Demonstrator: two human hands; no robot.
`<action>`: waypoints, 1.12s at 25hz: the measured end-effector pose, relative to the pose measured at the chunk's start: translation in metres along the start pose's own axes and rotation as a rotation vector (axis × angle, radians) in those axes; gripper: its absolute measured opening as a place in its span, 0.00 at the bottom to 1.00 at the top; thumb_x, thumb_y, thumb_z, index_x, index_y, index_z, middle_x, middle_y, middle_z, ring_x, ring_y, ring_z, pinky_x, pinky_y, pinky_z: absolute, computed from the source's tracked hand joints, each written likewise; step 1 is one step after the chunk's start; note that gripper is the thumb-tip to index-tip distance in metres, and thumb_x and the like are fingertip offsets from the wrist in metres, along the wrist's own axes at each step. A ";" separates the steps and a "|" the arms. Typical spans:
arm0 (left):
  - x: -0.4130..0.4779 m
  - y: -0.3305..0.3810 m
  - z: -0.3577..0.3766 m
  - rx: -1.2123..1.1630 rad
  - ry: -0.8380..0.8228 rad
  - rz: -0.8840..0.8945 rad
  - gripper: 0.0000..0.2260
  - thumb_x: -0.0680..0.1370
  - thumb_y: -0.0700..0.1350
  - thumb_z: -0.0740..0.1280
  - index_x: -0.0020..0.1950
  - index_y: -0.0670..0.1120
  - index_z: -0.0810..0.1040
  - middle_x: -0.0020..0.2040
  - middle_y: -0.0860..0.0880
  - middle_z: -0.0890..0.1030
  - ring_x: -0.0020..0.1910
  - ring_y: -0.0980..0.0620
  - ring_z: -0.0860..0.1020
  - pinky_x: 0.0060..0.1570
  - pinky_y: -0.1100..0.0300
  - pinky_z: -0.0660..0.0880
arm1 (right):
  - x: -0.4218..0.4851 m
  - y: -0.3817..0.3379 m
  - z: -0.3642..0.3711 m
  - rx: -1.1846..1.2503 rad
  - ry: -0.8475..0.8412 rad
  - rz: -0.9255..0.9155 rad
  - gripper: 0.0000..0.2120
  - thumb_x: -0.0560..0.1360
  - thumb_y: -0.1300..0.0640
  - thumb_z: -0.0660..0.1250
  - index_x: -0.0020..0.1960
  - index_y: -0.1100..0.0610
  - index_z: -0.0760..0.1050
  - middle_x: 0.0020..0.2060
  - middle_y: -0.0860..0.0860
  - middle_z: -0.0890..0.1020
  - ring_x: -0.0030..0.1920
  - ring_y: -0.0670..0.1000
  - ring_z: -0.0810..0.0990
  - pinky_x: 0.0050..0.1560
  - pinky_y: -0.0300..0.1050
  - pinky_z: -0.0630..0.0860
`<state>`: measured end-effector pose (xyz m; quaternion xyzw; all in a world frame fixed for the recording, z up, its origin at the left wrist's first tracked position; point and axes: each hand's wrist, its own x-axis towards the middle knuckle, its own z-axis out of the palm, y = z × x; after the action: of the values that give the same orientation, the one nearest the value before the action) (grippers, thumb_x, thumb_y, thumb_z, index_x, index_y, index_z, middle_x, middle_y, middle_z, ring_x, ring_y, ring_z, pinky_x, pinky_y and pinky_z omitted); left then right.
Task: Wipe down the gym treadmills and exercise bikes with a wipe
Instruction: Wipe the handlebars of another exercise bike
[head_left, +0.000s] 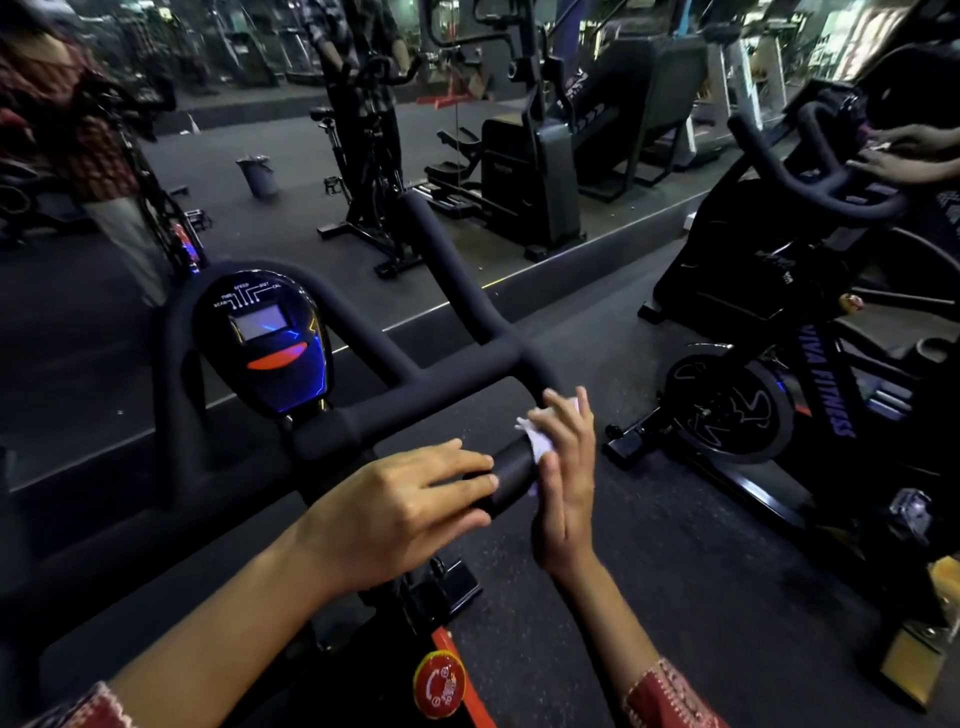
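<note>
knob: red knob (439, 686) on the frame at the bottom edge, untouched.
left hand: left hand (395, 509) lies released on the near grip (511, 467) of the handlebar (457, 374), fingers straight over the top; steadying it, i judge.
right hand: right hand (566, 478) is flat with fingers straight, pressing the wipe against the grip's end, not curled round it.
wipe: white crumpled wipe (537, 434), caught between the right palm and the bar.
console: console (262, 338) further along the bar, screen lit, nothing touching it.
next bike: next bike (727, 410) to the right, well apart.
far machines: far machines (530, 171) at the back, too dim to name.
progress: early, i judge. only this grip is under the wipe; the rest of the bar, console, frame, the next bike and any treadmills look left to do. which parts are already clean cannot be told.
</note>
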<state>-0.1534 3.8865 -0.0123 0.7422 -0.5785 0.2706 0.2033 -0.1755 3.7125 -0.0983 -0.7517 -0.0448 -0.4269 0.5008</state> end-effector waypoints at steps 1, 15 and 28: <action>0.001 0.001 0.000 -0.021 -0.002 -0.017 0.14 0.79 0.48 0.62 0.53 0.40 0.82 0.52 0.42 0.83 0.53 0.51 0.76 0.66 0.63 0.66 | -0.013 -0.007 0.010 -0.002 -0.002 -0.030 0.21 0.84 0.46 0.47 0.68 0.52 0.69 0.72 0.48 0.66 0.77 0.57 0.53 0.75 0.61 0.46; 0.007 0.003 -0.003 -0.197 -0.006 -0.157 0.14 0.74 0.48 0.67 0.48 0.38 0.84 0.49 0.47 0.83 0.51 0.56 0.78 0.61 0.64 0.72 | 0.002 -0.011 -0.004 -0.111 -0.120 -0.281 0.23 0.83 0.50 0.50 0.50 0.64 0.79 0.48 0.55 0.81 0.60 0.54 0.74 0.71 0.54 0.58; 0.006 0.002 -0.003 -0.113 -0.045 -0.134 0.13 0.74 0.49 0.68 0.48 0.39 0.83 0.48 0.46 0.83 0.50 0.54 0.79 0.60 0.62 0.72 | 0.027 0.001 -0.026 -0.184 -0.358 -0.277 0.26 0.83 0.47 0.49 0.51 0.63 0.80 0.58 0.54 0.79 0.71 0.55 0.67 0.73 0.52 0.55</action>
<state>-0.1549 3.8836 -0.0058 0.7725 -0.5462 0.2066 0.2495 -0.1739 3.6815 -0.0769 -0.8445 -0.1962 -0.3539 0.3510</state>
